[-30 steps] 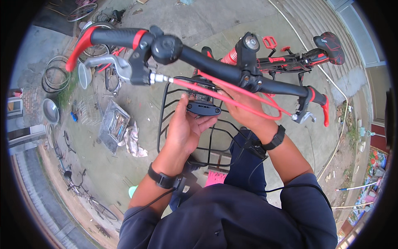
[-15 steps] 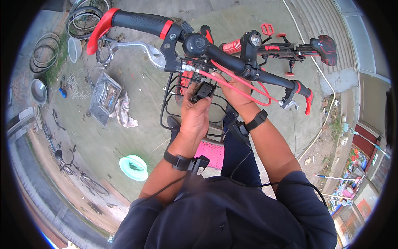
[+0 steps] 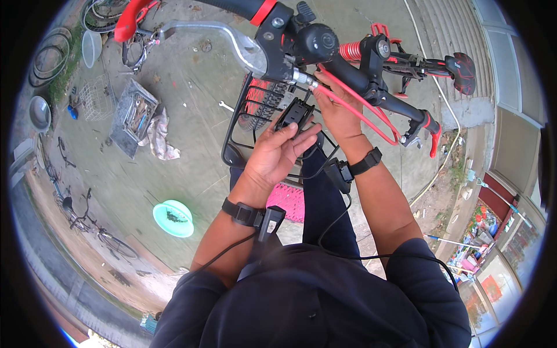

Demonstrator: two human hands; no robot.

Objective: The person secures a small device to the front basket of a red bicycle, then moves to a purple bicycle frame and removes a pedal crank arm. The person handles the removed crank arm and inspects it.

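My left hand [image 3: 277,152] pinches a black blocky plastic part [image 3: 295,113] with its thumb, its other fingers stretched out beside and under it. The part sits at the black wire front basket [image 3: 233,129] of a small bicycle. My right hand [image 3: 341,113] reaches up behind the red brake cable [image 3: 361,116], just below the black handlebar [image 3: 350,74]; its fingertips are partly hidden by cable and bar. A round black bell [image 3: 317,43] and a silver brake lever [image 3: 246,49] are above my left hand. The red-treaded front wheel [image 3: 255,104] shows through the basket.
A wrench [image 3: 225,105] lies on the floor left of the basket. Farther left are a tool tray [image 3: 132,119], a cloth [image 3: 160,136] and a green basin [image 3: 173,218]. A pink seat [image 3: 285,203] shows near my legs. Cables trail from both wrist straps.
The handlebar has shifted up and right in view, uncovering the wrench. My left hand's fingers have spread out from around the black part. My right hand has moved slightly upward.
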